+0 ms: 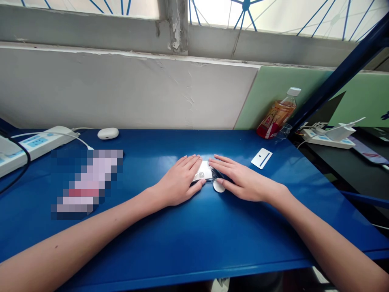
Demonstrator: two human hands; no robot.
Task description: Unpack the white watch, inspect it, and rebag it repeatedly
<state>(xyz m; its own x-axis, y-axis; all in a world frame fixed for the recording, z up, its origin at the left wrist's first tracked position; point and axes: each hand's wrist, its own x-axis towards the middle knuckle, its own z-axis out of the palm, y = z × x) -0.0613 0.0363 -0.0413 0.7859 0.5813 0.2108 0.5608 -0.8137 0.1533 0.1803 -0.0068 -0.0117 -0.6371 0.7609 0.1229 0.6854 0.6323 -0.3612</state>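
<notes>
A small white packet [205,171] with clear plastic about it lies on the blue tabletop [194,231]. My left hand [182,181] lies over its left part, palm down, fingers stretched out. From the right, my right hand [243,178] rests flat, its fingertips at the packet's right end and the clear plastic. A white round disc [219,186] sits beside the right thumb, partly under it. Both hands are open. What lies beneath the palms is hidden.
To the right are a white card [261,158] and a drink bottle [278,115] leaning by the blue post [337,77]. On the left lie a blurred-out phone-like item [94,178], a white earbud case [108,133] and a power strip [39,142] with cables.
</notes>
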